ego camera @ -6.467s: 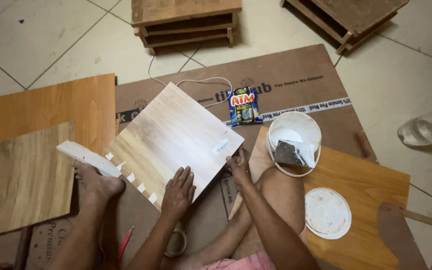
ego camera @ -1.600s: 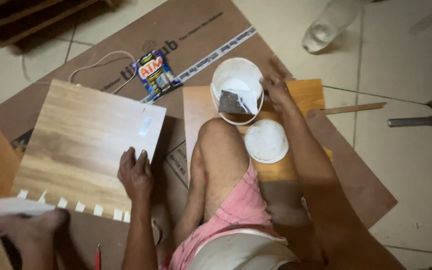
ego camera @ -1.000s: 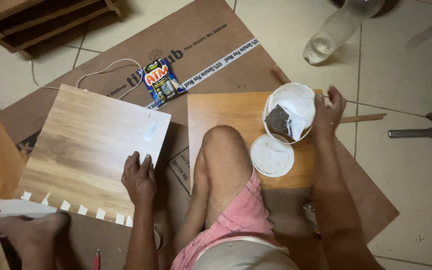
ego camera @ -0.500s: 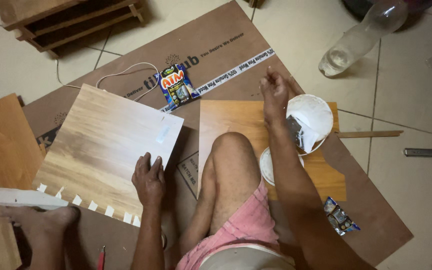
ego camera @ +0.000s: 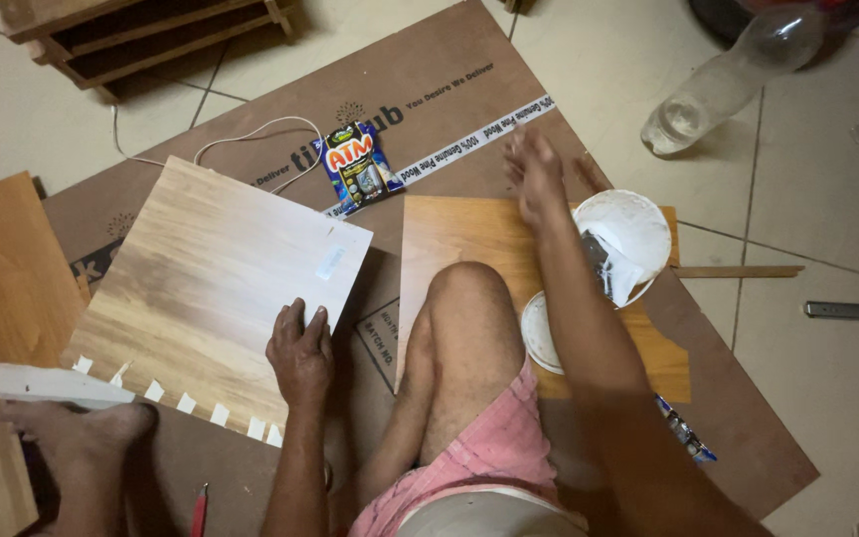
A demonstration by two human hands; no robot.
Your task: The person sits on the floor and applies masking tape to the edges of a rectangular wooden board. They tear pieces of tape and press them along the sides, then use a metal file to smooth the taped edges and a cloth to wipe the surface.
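Note:
My left hand [ego camera: 300, 350] lies flat on the near corner of a light wood-grain panel [ego camera: 211, 288] with white finger joints along its near edge. My right hand [ego camera: 534, 171] hovers, fingers apart and empty, over the far edge of an orange-brown board [ego camera: 469, 234], just left of a white tub [ego camera: 638, 227] that holds a dark scraper. The tub's white lid [ego camera: 539, 333] lies on the same board by my raised knee. My foot [ego camera: 77, 433] presses on a white strip at the panel's near left end.
A blue glue packet [ego camera: 358, 164] and a white cord [ego camera: 251, 134] lie on the brown cardboard sheet [ego camera: 429, 89]. A clear plastic bottle [ego camera: 723, 80] lies on the tiles at top right, a wooden drawer frame [ego camera: 141, 30] at top left, a thin stick [ego camera: 738, 270] at right.
My right hand let go of the white tub after shifting it to the right across the board, then moved away to the far left of it. My left hand stayed on the panel.

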